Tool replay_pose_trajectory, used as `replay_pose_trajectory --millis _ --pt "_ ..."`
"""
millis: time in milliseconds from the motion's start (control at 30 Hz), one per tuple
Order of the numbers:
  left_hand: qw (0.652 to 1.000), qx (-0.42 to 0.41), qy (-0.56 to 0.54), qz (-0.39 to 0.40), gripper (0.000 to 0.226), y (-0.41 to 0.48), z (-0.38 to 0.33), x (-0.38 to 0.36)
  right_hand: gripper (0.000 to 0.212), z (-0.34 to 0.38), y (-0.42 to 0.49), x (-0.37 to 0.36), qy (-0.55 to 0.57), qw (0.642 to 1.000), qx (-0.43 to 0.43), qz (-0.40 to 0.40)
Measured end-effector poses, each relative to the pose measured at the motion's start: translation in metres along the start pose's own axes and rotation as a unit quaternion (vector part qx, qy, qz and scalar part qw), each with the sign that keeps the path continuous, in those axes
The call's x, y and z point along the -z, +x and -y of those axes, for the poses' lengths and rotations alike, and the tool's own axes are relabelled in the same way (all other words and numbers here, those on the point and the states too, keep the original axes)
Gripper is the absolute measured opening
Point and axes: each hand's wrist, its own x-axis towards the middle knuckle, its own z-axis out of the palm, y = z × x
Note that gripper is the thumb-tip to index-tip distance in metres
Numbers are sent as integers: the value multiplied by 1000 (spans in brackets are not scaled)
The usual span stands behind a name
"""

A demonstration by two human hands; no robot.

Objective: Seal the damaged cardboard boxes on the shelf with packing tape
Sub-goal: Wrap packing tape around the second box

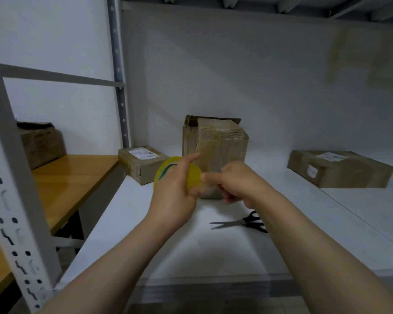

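My left hand (175, 189) grips a yellowish roll of packing tape (192, 179) held upright in front of me. My right hand (234, 181) pinches the roll's free end at its right edge, thumb and fingers closed on the tape. Just behind both hands stands a tall crumpled cardboard box (216, 143) with clear tape across its front and a torn top flap. A small flat box (142, 163) with a white label lies to its left. A wide flat box (340, 168) with labels lies at the right on the white shelf (168, 250).
Black-handled scissors (243, 223) lie open on the shelf below my right wrist. A grey perforated upright (11, 200) stands at the near left. Beyond it, a wooden shelf (73, 177) carries a dark worn box (41, 143). A second upright (119, 87) marks the bay's left side.
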Motion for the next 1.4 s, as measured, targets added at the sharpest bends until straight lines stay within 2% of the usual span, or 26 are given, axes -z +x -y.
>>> replay_pose_trajectory --millis 67,133,200,300,333,367,433,500,533,600,633,700,767,833,933,1067,1200,1267,1300,1333,1400 --pt "992 21 121 5 72 10 4 8 29 3 7 2 -116 978 83 -153" --pt "967 72 243 39 67 23 14 14 25 9 13 12 -180 923 186 -284" --pt "931 148 304 139 72 34 27 16 24 17 28 31 -222 895 228 -314" --pt "861 225 314 330 109 47 44 13 74 32 55 55 -273 917 201 -210" --pt "841 224 334 361 115 53 45 14 85 35 62 60 -266 930 193 -162" --pt "837 213 353 361 116 61 42 16 95 37 70 66 -255 942 186 -112" --pt "869 166 375 276 114 87 27 24 111 36 86 79 -241 956 162 -40" --pt "926 78 330 169 122 122 9 29 123 38 98 88 -252 956 150 -6" --pt "946 24 290 142 129 141 0 29 125 40 103 91 -265 952 153 9" --pt "953 -56 247 168 138 171 -14 26 119 48 108 95 -308 937 161 40" --pt "948 -66 236 204 139 183 -18 21 112 51 110 96 -330 929 161 54" --pt "936 -51 209 278 133 200 -17 12 95 52 114 97 -360 917 158 68" --pt "936 -26 147 318 119 208 -12 2 85 44 119 96 -369 913 168 39" --pt "949 -20 105 296 108 206 -6 -5 74 23 123 93 -329 919 216 -23" --pt "962 -61 100 246 90 196 3 -12 61 -9 121 80 -263 909 305 -108" --pt "969 -96 66 218 73 184 8 -12 47 -36 120 59 -240 835 437 -233" --pt "967 -109 101 206 73 178 6 -11 38 -47 119 42 -256 780 470 -323" --pt "968 -107 103 202 71 173 5 -10 37 -49 115 39 -282 756 485 -338" --pt "969 -104 101 200 71 170 3 -9 36 -48 112 41 -279 758 486 -333" --pt "970 -102 103 197 71 166 1 -8 35 -44 105 43 -251 778 474 -326" --pt "967 -106 128 193 74 157 -6 -6 29 -32 88 48 -92 852 410 -313"
